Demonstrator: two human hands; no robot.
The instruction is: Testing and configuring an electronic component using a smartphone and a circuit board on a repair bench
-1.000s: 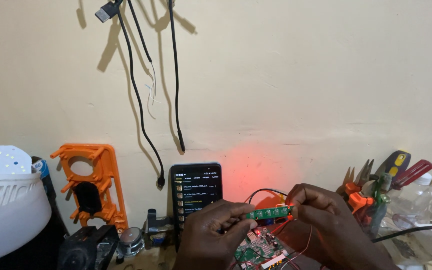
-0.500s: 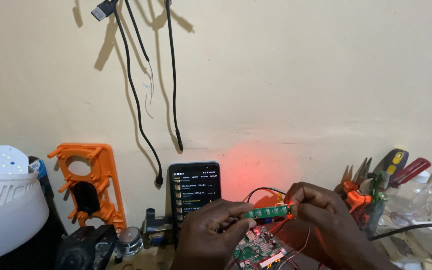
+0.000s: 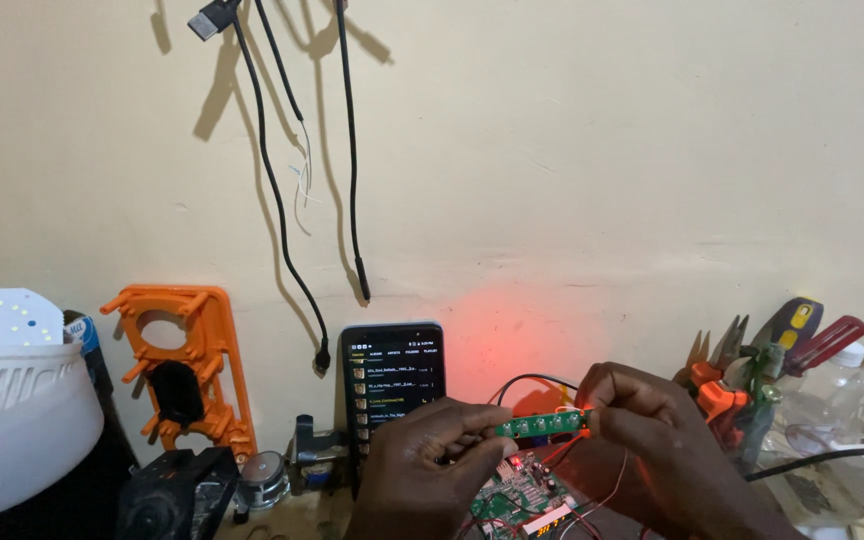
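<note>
Now the narrow green circuit strip (image 3: 542, 424) spans level between the left hand (image 3: 432, 470) and right hand (image 3: 652, 440), each pinching one end.

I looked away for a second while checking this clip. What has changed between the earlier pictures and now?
Almost nothing. Both hands, left hand and right hand, still pinch the narrow green circuit strip by its ends above the larger circuit board; the strip sits marginally lower in view. The lit phone, orange plastic frame and hanging cables stayed put.
</note>
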